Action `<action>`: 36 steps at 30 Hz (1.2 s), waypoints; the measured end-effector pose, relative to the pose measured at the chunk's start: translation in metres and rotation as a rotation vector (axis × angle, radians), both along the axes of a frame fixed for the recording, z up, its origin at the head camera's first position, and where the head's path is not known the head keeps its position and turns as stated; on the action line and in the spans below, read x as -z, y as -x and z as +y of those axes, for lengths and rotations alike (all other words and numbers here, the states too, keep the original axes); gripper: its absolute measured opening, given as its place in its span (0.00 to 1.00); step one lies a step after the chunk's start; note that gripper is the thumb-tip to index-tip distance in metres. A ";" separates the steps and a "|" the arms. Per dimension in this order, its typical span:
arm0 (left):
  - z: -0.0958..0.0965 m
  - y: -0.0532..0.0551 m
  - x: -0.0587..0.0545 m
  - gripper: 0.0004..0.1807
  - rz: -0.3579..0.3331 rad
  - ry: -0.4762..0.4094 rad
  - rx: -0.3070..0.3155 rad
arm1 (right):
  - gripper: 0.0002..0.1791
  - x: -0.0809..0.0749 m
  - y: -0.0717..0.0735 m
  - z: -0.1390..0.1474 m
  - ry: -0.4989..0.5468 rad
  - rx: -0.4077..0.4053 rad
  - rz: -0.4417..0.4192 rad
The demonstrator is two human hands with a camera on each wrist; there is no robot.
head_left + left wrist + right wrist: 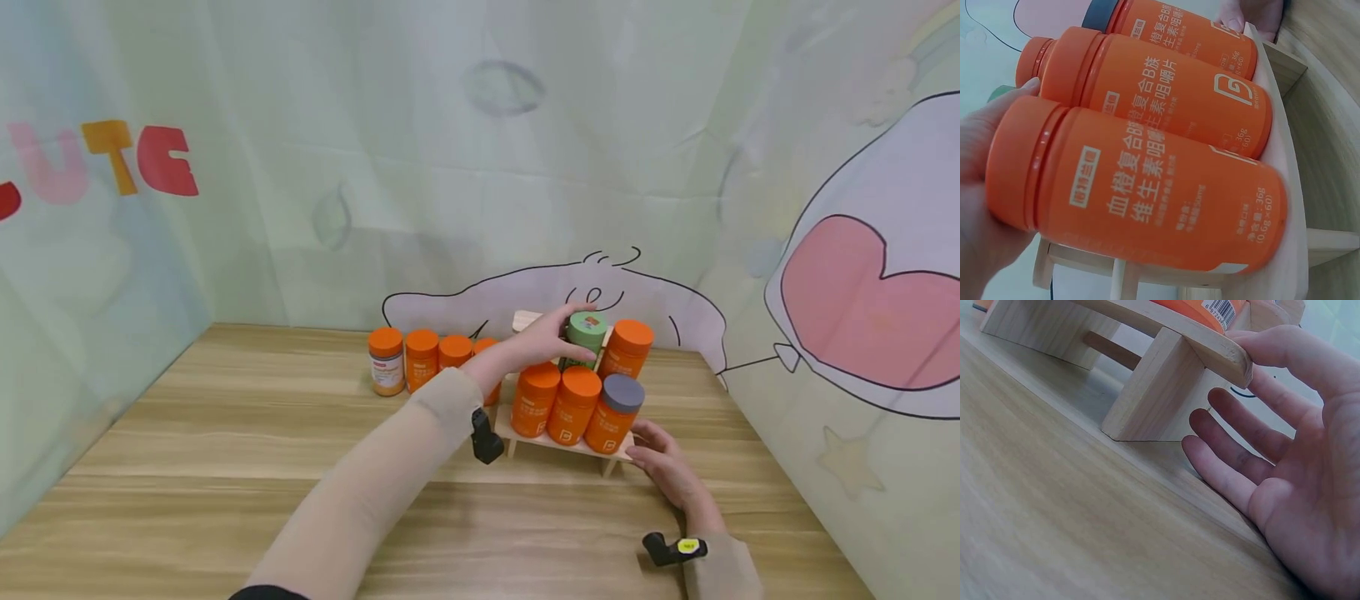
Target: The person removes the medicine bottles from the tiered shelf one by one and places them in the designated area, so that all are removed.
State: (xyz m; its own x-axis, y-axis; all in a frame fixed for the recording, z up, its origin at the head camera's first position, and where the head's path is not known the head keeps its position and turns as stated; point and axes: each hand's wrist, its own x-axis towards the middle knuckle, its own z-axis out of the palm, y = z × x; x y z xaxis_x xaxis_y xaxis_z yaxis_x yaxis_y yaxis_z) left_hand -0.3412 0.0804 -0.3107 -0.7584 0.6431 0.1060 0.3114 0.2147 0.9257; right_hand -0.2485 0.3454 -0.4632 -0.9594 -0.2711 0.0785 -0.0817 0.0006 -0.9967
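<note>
A two-tier wooden rack [504,423] holds several supplement jars. At its upper tier, my left hand [534,340] grips a green jar [587,327] by its sides, thumb in front and fingers behind. In the left wrist view, orange jars [1160,187] of the lower tier largely hide the green jar. My right hand [675,475] is at the rack's right end, with thumb and index finger pinching the board's corner [1238,362]. Its other fingers hang loosely curled below. Right of the green jar stands an orange jar [628,346]; a grey-lidded jar [618,408] is at the lower tier's right.
Left of the rack, a row of orange-lidded jars stands on the wooden table [225,417], the leftmost a clear-sided jar [387,367]. My left forearm [382,467] reaches across in front of them. A printed curtain [375,167] closes off the back and sides.
</note>
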 end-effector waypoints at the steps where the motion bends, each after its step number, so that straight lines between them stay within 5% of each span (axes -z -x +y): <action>1: 0.000 -0.001 0.000 0.43 -0.001 -0.003 -0.008 | 0.21 0.000 0.000 0.000 -0.001 -0.004 0.001; 7: 0.000 -0.001 0.003 0.42 0.001 -0.001 -0.049 | 0.20 0.000 0.000 0.000 0.005 -0.009 0.002; 20: -0.001 -0.001 0.004 0.43 -0.022 -0.024 -0.037 | 0.20 -0.002 -0.001 0.000 0.011 -0.007 -0.014; 36: -0.003 -0.001 0.003 0.39 -0.056 -0.136 -0.147 | 0.20 -0.003 -0.001 -0.001 0.012 -0.020 -0.003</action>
